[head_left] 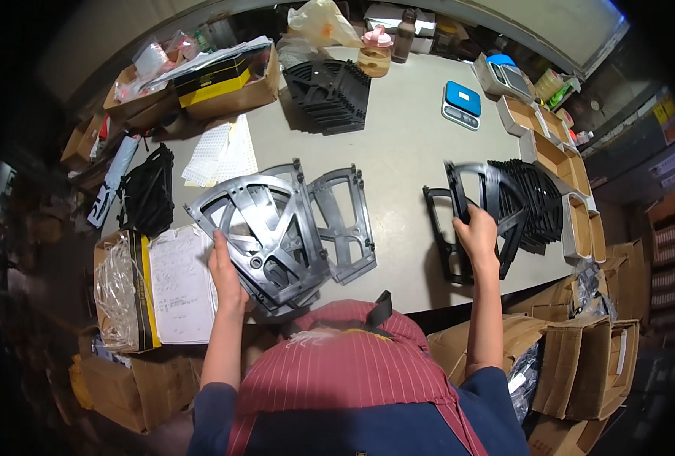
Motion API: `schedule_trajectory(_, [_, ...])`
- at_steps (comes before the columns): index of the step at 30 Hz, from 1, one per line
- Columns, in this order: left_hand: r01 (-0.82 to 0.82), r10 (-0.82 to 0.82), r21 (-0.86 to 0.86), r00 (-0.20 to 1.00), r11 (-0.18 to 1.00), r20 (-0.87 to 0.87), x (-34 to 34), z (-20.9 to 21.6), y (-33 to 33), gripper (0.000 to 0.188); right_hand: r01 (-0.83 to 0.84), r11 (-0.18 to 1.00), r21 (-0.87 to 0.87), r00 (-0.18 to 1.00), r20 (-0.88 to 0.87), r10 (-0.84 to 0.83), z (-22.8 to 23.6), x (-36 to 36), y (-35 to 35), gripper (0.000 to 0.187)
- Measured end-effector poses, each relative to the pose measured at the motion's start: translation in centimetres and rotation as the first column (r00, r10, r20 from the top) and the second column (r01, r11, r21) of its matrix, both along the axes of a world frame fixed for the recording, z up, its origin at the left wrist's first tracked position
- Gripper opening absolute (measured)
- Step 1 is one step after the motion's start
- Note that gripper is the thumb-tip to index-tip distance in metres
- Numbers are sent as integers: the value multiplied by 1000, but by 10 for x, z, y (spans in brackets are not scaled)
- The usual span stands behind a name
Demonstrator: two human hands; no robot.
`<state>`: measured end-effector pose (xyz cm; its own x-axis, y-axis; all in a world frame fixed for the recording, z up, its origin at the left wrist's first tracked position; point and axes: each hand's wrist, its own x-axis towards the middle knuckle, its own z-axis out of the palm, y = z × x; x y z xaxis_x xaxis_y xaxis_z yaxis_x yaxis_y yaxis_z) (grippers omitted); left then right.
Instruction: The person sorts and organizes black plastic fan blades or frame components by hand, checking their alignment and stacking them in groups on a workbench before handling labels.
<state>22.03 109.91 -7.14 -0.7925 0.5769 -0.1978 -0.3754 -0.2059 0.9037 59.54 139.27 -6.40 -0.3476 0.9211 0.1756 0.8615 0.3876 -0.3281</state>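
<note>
Fan-shaped black plastic frames with cut-out openings lie in several groups on the table. My left hand (227, 273) is closed on the left edge of a loose pile of shiny frames (273, 232), its thumb on top and its other fingers hidden underneath. Against that pile's right side rests another frame (343, 224). At the right, my right hand (478, 234) grips a black frame (463, 186) by its side, tilted up from the table. Just beyond it leans a tight row of the same frames (533, 201).
More frames (328, 95) stand stacked at the back, beside a pink-lidded jug (375, 53). A blue-topped scale (461, 105) sits at the back right, near small open cartons (554, 159) along the edge. Paper sheets (219, 152) and a written pad (181, 285) lie left.
</note>
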Motion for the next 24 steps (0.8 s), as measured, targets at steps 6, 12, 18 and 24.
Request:
schedule_trajectory(6, [-24,24,-81,1000,996,-10,-11,-17,3,53,44,972,-233,965,260,19,-83,-3,-5,43])
schedule_trajectory(12, [131,-134,30,986,991,98,27,10,26,53,-405,890,-211,902,-251,351,4,-97,-49,56])
schedule_trajectory(18, [284,-304,110,915,952,265,43,4,29,53,-577,787,220,739,-269,617,43,-172,-121,43])
schedule_trajectory(24, [321,-311,-12,926,947,214,35,-20,21,60,-821,565,-85,556,-347,756,57,-206,-166,56])
